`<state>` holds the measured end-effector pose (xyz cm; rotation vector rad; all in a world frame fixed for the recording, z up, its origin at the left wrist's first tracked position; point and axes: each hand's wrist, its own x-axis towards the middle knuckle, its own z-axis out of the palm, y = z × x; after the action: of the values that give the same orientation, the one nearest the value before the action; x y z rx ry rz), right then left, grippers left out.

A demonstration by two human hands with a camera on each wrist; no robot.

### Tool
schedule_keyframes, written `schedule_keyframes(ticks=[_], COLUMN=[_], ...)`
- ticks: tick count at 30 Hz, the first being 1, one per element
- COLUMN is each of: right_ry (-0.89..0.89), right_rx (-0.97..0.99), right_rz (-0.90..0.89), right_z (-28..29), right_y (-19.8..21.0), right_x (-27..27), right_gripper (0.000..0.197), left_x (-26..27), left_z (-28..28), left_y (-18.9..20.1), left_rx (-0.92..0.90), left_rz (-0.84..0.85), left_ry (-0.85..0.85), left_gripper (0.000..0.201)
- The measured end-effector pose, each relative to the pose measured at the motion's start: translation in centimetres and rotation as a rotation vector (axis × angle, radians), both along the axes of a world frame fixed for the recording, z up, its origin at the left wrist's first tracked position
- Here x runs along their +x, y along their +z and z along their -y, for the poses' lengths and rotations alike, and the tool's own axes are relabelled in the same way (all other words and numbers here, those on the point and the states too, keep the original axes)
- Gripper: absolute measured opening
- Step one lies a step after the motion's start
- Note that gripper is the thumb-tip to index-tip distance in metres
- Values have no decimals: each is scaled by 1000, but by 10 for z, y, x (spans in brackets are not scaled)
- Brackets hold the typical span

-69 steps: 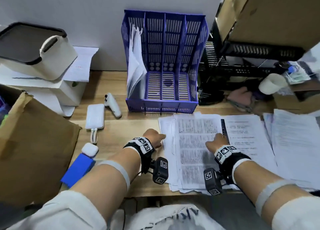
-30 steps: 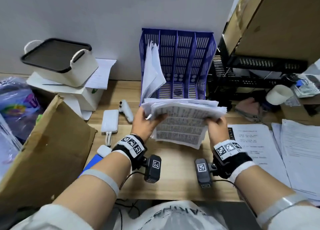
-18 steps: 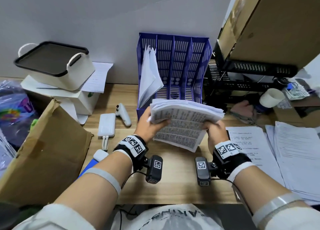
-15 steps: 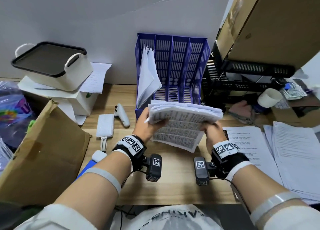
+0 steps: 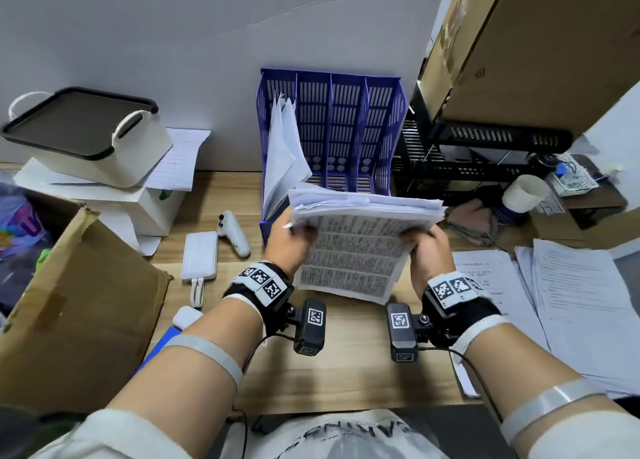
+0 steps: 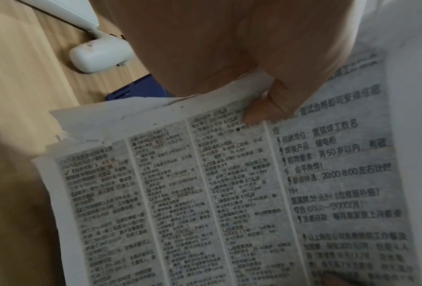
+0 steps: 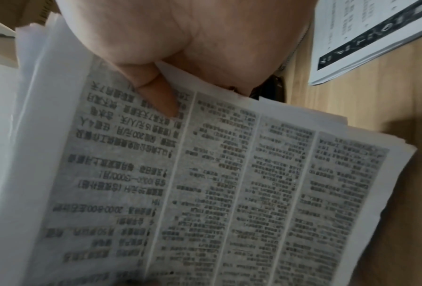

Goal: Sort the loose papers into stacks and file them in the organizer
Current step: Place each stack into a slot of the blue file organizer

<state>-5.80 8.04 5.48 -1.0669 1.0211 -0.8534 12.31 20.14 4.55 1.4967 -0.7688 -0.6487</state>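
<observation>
We note a wooden desk [image 5: 346, 365] set against a plain grey wall [image 5: 207, 36], crowded on both sides. At the back stands a blue slotted organizer [image 5: 349, 133]; its leftmost slot holds upright white sheets [image 5: 282, 150], the other slots show bare. A cardboard box [image 5: 79, 303] lies at the left, with a white bin [image 5: 90, 136] behind it. A power bank [image 5: 201, 256] and a small white controller [image 5: 233, 232] lie left of the organizer. Further papers [image 5: 575, 303] lie flat on the desk at the right.

We find the paper stack [image 5: 360, 247] raised off the desk just in front of the organizer, printed face toward us. The left hand [image 5: 287, 242] grips its left edge; the right hand [image 5: 427, 252] grips its right edge.

The wrist views add what the head view lacks: in each, a thumb presses on the printed face, left thumb [image 6: 261, 110] and right thumb [image 7: 161, 96], and the text runs in narrow columns. The fingers behind the stack are hidden in every view.
</observation>
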Motion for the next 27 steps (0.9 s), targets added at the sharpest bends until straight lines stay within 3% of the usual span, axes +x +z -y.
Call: schedule_keyframes(ticks=[3,6,12,17,21,27], right_ry=[34,60,1,22,64,130], right_rx=[-96,-59,24,7,14,27], right_rz=[-42,-108,-88,-46,-71,-25], right_z=[0,-2,-3,0,-4,1], right_y=[0,-13,-12,-7,-7,6], right_x=[-6,-11,-7,-8,-9,-7], right_gripper=[44,44,23,22,24,31], left_x=[2,5,-4,-6,2,5], left_z=[0,-3,1,1,-7,-23], left_y=[0,-13,-6,4,-19,-60], left_rx=[-41,20,38,-22,58,288], left_rz=[-55,-84,-107,-164,-134,-16], left_ry=[13,23,-4,-40,-37,-131], left_gripper=[41,47,40,45,53,12])
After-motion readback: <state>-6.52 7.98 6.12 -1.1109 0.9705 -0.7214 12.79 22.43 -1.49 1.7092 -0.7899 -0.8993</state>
